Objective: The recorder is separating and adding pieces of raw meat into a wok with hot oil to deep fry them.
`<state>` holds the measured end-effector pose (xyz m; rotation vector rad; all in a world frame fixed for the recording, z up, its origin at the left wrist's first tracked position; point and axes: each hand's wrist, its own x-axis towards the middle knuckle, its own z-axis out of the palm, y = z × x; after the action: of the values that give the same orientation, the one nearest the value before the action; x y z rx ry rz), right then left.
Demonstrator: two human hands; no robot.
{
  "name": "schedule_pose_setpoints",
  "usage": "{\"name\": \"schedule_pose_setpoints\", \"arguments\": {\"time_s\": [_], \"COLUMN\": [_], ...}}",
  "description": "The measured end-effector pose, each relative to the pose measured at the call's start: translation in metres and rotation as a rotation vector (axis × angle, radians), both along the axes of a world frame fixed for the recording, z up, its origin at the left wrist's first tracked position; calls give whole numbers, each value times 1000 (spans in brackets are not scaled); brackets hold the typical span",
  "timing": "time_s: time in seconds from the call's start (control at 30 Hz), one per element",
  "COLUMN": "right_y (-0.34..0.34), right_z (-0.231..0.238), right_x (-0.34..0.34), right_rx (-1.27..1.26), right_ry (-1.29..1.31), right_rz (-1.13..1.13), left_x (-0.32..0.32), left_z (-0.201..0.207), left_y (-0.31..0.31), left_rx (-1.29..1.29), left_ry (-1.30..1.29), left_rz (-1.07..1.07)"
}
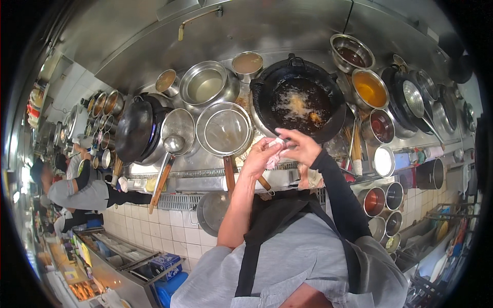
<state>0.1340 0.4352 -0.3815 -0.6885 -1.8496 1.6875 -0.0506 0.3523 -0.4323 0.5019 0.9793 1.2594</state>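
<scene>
My left hand (258, 159) is closed on a crumpled pinkish-white cloth (275, 155) in front of the large wok. Beside it, my right hand (302, 148) has its fingers curled against the same cloth, and part of the cloth is hidden between the hands. Just beyond them, the black wok (267, 117) holds dark bubbling oil. Pale foam (297, 104) and a golden-brown piece of food (315, 117) float in the oil. A wide round strainer (224, 128) lies left of my hands, its wooden handle toward me.
A ladle (174, 144) rests across another strainer at the left. Metal pots of liquid line the back, including a large one (204, 88). A bowl of amber liquid (370, 89) stands right of the wok. Another person (77, 192) is at work at far left.
</scene>
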Motion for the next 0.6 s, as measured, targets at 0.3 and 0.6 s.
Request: {"name": "schedule_pose_setpoints", "arguments": {"time_s": [0.3, 0.6], "right_y": [-2, 9], "right_z": [-20, -48], "right_x": [-12, 0], "right_rx": [541, -917], "right_ry": [-170, 502], "right_rz": [-72, 128], "left_x": [-2, -4], "left_z": [13, 24], "left_y": [1, -8], "left_rx": [-30, 150], "left_ry": [38, -348], "left_rz": [1, -36]}}
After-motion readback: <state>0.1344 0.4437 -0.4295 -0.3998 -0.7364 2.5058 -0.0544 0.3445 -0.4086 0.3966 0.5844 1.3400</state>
